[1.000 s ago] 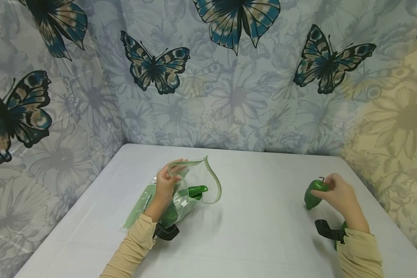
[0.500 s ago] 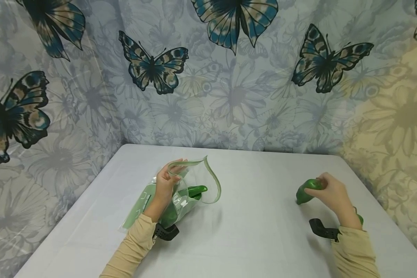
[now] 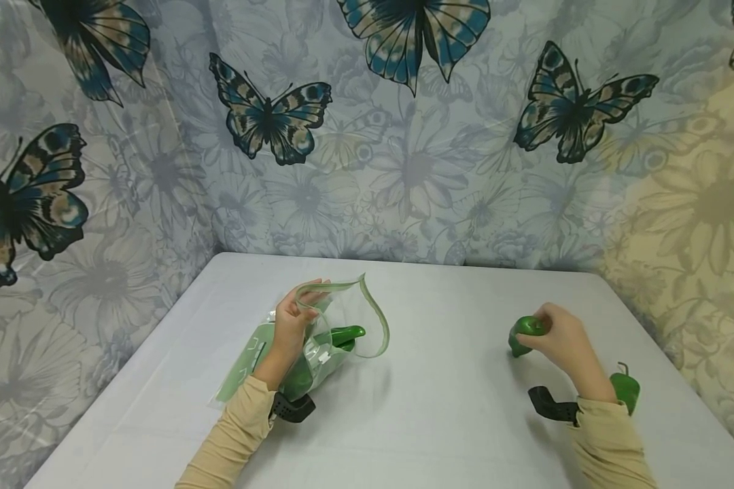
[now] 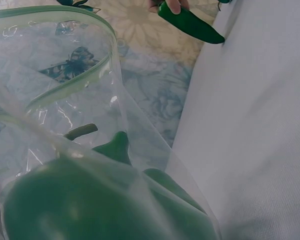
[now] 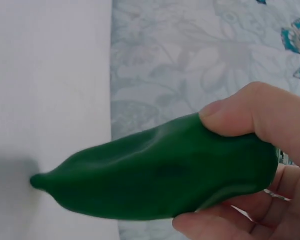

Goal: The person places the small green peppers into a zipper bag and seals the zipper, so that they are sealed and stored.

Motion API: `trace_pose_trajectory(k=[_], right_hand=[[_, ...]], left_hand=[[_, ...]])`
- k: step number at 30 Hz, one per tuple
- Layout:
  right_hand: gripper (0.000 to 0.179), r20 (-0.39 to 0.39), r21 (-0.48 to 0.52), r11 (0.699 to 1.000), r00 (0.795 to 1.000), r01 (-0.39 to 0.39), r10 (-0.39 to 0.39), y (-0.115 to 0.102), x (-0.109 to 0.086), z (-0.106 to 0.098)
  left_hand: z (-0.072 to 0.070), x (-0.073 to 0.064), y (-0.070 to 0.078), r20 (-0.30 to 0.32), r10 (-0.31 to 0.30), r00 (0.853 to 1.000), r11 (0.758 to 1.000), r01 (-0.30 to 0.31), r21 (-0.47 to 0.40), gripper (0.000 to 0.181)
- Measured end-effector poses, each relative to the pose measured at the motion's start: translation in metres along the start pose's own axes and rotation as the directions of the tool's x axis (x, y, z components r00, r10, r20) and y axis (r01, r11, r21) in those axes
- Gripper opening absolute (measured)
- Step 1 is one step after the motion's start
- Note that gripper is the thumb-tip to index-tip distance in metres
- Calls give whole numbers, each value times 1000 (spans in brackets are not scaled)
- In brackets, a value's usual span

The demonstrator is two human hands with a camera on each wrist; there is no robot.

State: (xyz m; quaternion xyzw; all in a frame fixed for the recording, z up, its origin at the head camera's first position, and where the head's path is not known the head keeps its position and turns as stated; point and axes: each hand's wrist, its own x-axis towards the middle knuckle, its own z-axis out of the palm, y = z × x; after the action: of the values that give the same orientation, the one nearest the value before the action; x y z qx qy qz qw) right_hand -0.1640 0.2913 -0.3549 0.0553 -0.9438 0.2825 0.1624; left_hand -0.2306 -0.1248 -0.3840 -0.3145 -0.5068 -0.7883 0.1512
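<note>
At the left of the table, my left hand [image 3: 289, 329] holds a clear zip bag [image 3: 384, 326] by its green-edged mouth, which gapes toward the right. Inside the bag are green peppers [image 3: 348, 334]; through the plastic in the left wrist view, a rounded pepper [image 4: 75, 200] with a stem fills the foreground. My right hand [image 3: 567, 341], on the right side, grips a long green pepper [image 5: 150, 175] between thumb and fingers at its wide end. Its narrow tip points away from the palm. Another green pepper [image 3: 626, 390] with a curved stem stands behind my right wrist, partly hidden by the sleeve.
A white cloth covers the table [image 3: 440, 407]. Behind it hangs a butterfly-patterned curtain [image 3: 416, 170]. A black wrist mount sits on each wrist, the right mount [image 3: 550, 405] jutting out over the table.
My right hand has moved left with the pepper, which has turned in the view. The pepper behind the right wrist has come into clearer sight. My left hand and the bag stay put.
</note>
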Motion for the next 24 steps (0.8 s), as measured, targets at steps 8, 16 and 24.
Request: trace_pose_trajectory(k=[8,16,24], right_hand=[[31,19,19,1000,1000,24,-24,-10,1,9],[31,17,37,998,998,58,-59,-17,3,14],[30,7,67,994,996,84,-84,-17,3,15]], left_hand=[[0,0,1,-8,-7,1000,1000,7,4,52],[0,1,1,-1,3,1000,1000,-3,-10,52],[0,0,2,2,-7,1000,1000,7,-23,49]])
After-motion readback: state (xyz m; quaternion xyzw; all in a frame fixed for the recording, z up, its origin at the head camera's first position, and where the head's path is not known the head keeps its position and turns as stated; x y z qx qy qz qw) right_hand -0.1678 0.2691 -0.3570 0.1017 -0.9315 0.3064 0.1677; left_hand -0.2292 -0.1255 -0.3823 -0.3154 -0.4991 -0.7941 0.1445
